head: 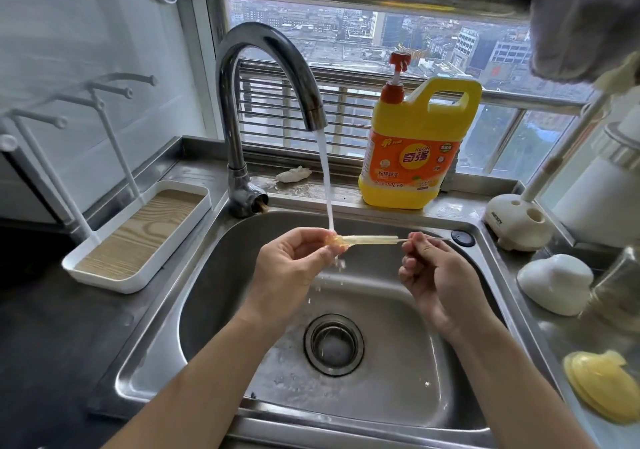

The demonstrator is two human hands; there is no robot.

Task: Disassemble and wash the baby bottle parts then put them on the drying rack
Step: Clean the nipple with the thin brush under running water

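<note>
Over the steel sink point(214, 310), my left hand point(294, 261) pinches one end of a clear, yellowish bottle straw point(367, 240) held level under the running water from the tap point(256, 78). My right hand point(433, 268) pinches a thin wire straw brush point(433, 239) that enters the straw's right end. On the counter at the right lie a white bottle cap point(554, 282), a clear bottle body point(616, 289) and a yellow ring part point(602, 389). The white drying rack point(138, 237) with pegs stands at the left.
A yellow detergent jug point(415, 151) stands on the ledge behind the sink. A white brush holder point(512, 220) sits at the back right with a white container behind it. A cloth hangs at the top right. The drain point(334, 344) lies below my hands.
</note>
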